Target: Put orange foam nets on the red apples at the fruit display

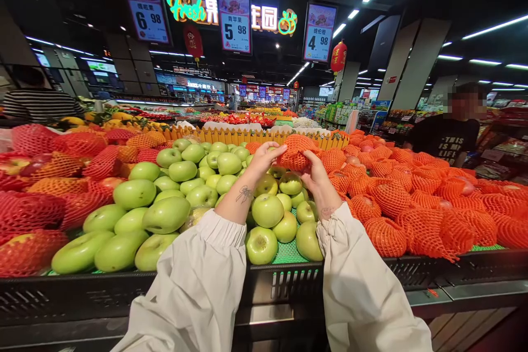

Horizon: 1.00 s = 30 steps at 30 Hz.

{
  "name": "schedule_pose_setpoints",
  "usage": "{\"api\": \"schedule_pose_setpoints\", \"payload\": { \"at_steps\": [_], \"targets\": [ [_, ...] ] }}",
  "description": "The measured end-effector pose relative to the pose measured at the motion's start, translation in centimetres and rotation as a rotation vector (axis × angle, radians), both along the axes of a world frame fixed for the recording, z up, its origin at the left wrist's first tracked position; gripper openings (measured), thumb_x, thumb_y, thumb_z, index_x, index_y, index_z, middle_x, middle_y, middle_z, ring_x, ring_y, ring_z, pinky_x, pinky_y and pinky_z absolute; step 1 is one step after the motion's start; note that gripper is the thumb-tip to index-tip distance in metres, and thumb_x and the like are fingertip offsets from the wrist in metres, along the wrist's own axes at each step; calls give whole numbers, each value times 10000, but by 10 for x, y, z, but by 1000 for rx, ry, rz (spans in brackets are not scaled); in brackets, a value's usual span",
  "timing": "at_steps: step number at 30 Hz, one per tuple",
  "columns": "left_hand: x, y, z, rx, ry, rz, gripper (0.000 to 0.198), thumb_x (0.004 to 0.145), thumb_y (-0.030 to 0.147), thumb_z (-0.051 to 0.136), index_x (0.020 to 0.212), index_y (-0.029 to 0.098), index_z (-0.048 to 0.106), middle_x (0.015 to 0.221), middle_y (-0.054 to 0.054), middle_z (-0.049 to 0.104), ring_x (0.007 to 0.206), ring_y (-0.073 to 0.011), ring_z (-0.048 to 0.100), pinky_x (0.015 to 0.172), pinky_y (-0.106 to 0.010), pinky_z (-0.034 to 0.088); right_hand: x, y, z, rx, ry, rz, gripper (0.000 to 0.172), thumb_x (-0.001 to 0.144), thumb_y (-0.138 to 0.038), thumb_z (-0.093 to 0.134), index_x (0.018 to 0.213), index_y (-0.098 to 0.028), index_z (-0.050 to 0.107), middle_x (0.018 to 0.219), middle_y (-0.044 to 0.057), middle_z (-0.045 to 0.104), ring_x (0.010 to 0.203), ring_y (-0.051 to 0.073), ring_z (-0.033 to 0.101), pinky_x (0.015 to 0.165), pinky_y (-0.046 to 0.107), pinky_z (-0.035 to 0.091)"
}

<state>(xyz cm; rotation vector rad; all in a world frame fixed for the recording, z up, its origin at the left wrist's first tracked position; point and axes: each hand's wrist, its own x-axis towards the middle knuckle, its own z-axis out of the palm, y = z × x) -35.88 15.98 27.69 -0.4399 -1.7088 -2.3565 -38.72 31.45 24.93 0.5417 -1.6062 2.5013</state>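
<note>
Both my hands are raised over the far side of the display. Between them they hold a round fruit in an orange foam net (297, 152); the net hides its kind. The fingers of my left hand (267, 158) are closed on its left edge. My right hand (315, 175) grips its lower right side. Beneath my hands lie green apples (267, 210), heaped in a black crate (289, 281) with a green mesh liner showing between them. To the right is a pile of fruit in similar orange nets (390, 198).
Fruit in pink and yellow foam nets (33, 209) lies at the far left. A low yellow fence (231, 136) runs behind the apples. Price signs (234, 22) hang overhead. A person in a dark T-shirt (447, 135) stands beyond the right-hand pile; another in stripes (41, 102) is at left.
</note>
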Motion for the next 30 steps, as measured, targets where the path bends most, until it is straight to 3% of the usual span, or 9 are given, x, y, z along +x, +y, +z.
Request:
{"api": "schedule_pose_setpoints", "payload": {
  "at_steps": [5, 10, 14, 17, 20, 23, 26, 28, 30],
  "targets": [
    [4, -4, 6, 218, -20, 103, 525, 575, 185, 909, 957, 179, 549, 724, 24, 701, 574, -87, 615, 559, -198, 423, 13, -4, 6, 101, -155, 168, 305, 562, -292, 840, 840, -277, 715, 996, 9, 777, 936, 216, 717, 695, 328, 620],
    [4, -1, 8, 331, -80, 192, 435, 690, 114, 849, 991, 173, 541, 718, 33, 691, 592, -80, 637, 580, -183, 465, 17, -5, 7, 168, -101, 181, 414, 478, -251, 905, 865, -239, 758, 993, 4, 783, 868, 185, 713, 699, 279, 608],
    [1, -1, 6, 308, -151, 159, 371, 720, 157, 860, 949, 163, 568, 697, 45, 666, 543, -52, 592, 524, -164, 428, 16, -3, 8, 63, -113, 193, 364, 579, -313, 879, 912, -229, 758, 1002, 13, 782, 908, 197, 717, 709, 282, 615],
    [0, -5, 6, 245, -124, 65, 350, 719, 212, 868, 953, 149, 615, 737, 25, 687, 542, -50, 587, 499, -164, 411, 18, -6, 11, -150, -146, 190, 285, 695, -348, 814, 949, -247, 736, 1015, 1, 782, 974, 211, 713, 718, 311, 630],
    [1, -8, 6, 133, -30, -5, 483, 634, 323, 926, 975, 157, 627, 793, 12, 714, 597, -70, 617, 510, -168, 412, 20, -11, 14, -297, -168, 184, 252, 714, -309, 799, 943, -241, 717, 936, -15, 782, 920, 190, 709, 696, 289, 628],
    [2, -9, 4, 7, 32, 8, 656, 510, 378, 978, 999, 167, 595, 814, -2, 740, 642, -95, 640, 550, -184, 416, 20, -13, 16, -360, -194, 184, 235, 738, -291, 787, 954, -231, 714, 926, -5, 781, 877, 174, 704, 669, 263, 610],
    [0, -7, 0, -122, 41, -66, 756, 442, 369, 997, 1017, 173, 548, 785, -9, 747, 671, -127, 667, 639, -225, 465, 19, -9, 16, -410, -222, 153, 253, 768, -352, 765, 987, -240, 708, 922, -2, 772, 856, 180, 696, 652, 274, 589],
    [-2, -6, -3, -209, 61, -118, 767, 422, 351, 998, 1012, 176, 541, 742, 13, 726, 692, -141, 674, 718, -268, 498, 17, -5, 15, -422, -220, 146, 309, 779, -461, 733, 991, -240, 695, 893, -4, 755, 804, 180, 681, 613, 278, 566],
    [-6, -6, -6, -303, 111, -88, 690, 429, 362, 989, 942, 169, 569, 693, 41, 677, 672, -128, 640, 718, -270, 483, 16, -3, 15, -420, -206, 142, 372, 763, -539, 706, 982, -241, 680, 875, -8, 740, 760, 176, 666, 576, 273, 544]
  ]
}}
